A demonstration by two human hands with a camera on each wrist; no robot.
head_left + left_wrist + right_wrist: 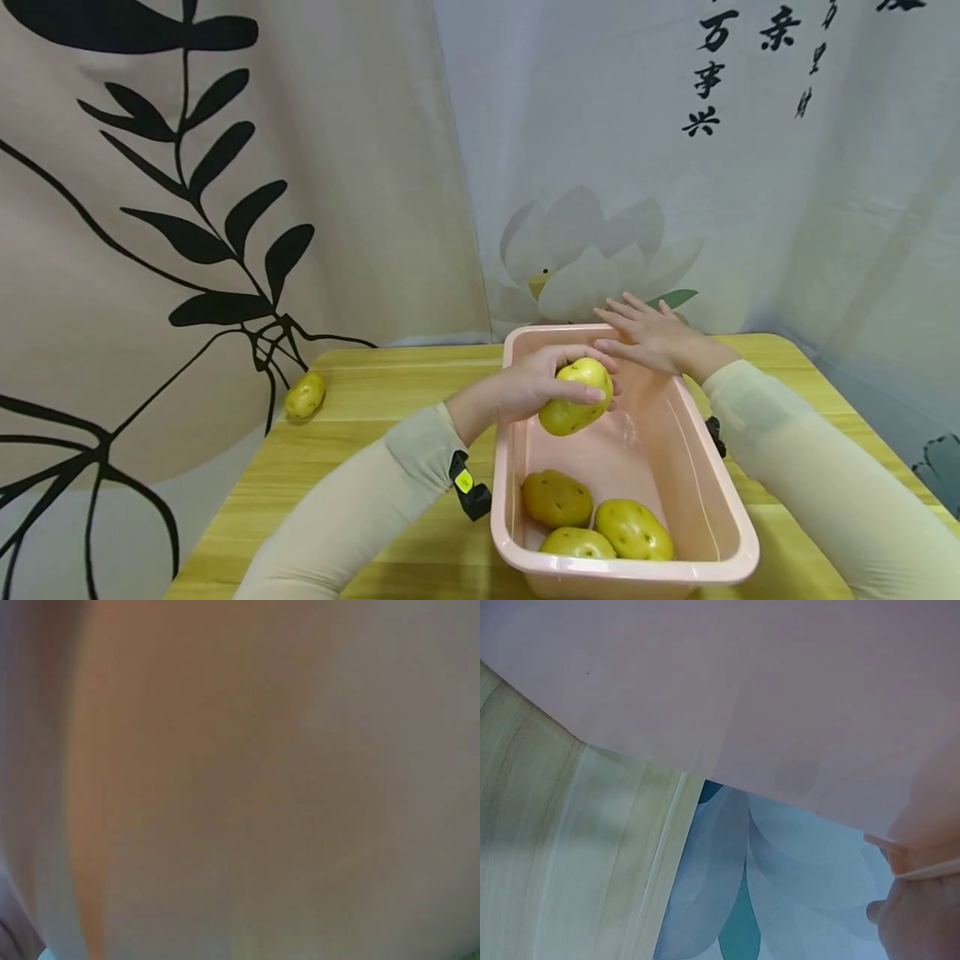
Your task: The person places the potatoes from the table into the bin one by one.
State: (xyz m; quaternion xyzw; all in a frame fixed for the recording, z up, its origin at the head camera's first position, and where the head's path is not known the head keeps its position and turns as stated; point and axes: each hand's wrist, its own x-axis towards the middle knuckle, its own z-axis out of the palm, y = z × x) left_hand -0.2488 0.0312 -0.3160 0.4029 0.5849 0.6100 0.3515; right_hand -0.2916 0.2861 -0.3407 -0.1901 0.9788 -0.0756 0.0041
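Note:
In the head view my left hand grips a yellow potato, thumb across its near side, above a pink plastic tub. Three more potatoes lie at the near end of the tub: a browner one, a yellow one and another partly behind the front rim. My right hand spreads its fingers over the tub's far right corner and holds nothing. In the right wrist view, part of that hand shows beside the rim. A blurred surface fills the left wrist view.
A single potato lies at the far left edge of the wooden table. Behind the table hangs a cloth printed with dark leaves and writing. Black wrist devices show on the left wrist and the right wrist.

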